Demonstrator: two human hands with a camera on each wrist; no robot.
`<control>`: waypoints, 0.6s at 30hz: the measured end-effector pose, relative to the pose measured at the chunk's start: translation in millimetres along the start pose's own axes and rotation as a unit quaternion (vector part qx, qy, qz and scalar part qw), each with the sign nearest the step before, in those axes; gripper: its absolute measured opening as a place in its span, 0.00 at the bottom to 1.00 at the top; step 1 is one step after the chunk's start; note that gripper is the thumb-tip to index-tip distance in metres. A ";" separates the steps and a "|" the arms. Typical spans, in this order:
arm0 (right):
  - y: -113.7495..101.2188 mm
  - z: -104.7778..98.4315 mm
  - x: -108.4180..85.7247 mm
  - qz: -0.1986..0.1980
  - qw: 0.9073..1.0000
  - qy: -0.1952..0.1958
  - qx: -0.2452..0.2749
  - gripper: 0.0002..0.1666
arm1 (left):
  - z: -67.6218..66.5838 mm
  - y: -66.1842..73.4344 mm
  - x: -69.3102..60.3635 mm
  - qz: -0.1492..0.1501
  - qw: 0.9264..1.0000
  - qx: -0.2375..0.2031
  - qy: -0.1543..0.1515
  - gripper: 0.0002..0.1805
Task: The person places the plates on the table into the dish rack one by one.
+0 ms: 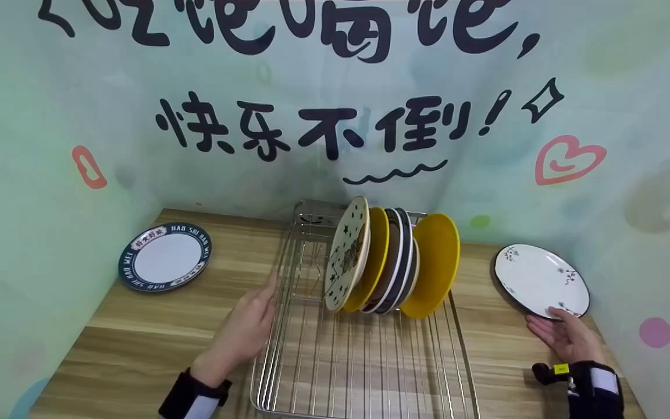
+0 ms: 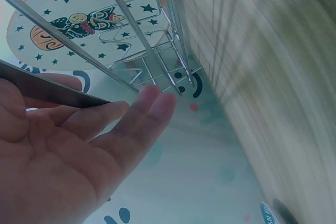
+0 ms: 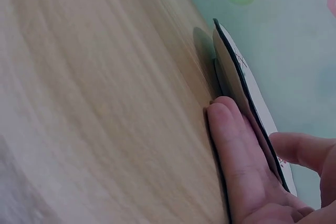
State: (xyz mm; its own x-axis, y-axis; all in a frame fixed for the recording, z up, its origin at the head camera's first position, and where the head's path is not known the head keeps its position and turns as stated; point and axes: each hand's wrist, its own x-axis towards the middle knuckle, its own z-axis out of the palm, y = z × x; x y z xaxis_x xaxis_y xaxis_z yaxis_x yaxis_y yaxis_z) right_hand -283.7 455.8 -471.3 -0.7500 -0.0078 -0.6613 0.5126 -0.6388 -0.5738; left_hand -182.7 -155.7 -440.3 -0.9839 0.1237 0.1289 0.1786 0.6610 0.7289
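Note:
A wire dish rack (image 1: 314,349) stands mid-table in the head view, with several plates on edge toward its far end. My left hand (image 1: 245,329) holds the rack's left rim; in the left wrist view a flat metal bar (image 2: 55,88) runs between its digits. At the right lies a white oval plate (image 1: 538,282) with a dark rim and small floral sprigs. My right hand (image 1: 567,337) pinches its near edge, thumb on top and fingers underneath. The right wrist view shows this plate (image 3: 247,82) tilted slightly up from the table at the hand's side.
A round white plate with a navy lettered rim (image 1: 166,256) lies left of the rack. The racked plates include a star-patterned plate (image 1: 344,262) and a yellow plate (image 1: 432,265). A printed cloth backdrop (image 1: 312,75) encloses the wooden table (image 1: 131,349) at back and sides.

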 end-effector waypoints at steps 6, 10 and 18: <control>-2.1 -1.4 -0.3 0.009 1.000 -0.001 0.013 0.06 | 0.4 0.4 0.9 0.004 1.000 -0.005 0.001 0.32; -2.4 -2.0 -0.5 0.011 1.000 -0.003 0.016 0.06 | -0.2 1.4 1.5 0.002 1.000 -0.003 0.000 0.32; -0.8 -2.7 -1.3 0.006 1.000 -0.010 0.029 0.07 | -0.5 2.0 1.3 0.000 1.000 -0.006 -0.001 0.32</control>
State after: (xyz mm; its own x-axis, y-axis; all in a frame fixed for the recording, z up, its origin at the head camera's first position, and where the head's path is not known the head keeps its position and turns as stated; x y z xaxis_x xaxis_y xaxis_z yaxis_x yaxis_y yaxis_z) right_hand -281.9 458.3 -471.3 -0.7523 -0.0304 -0.6581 0.4973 -0.6814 -0.5370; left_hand -183.6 -154.5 -438.3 -0.9840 0.1245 0.1278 0.1782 0.6524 0.7366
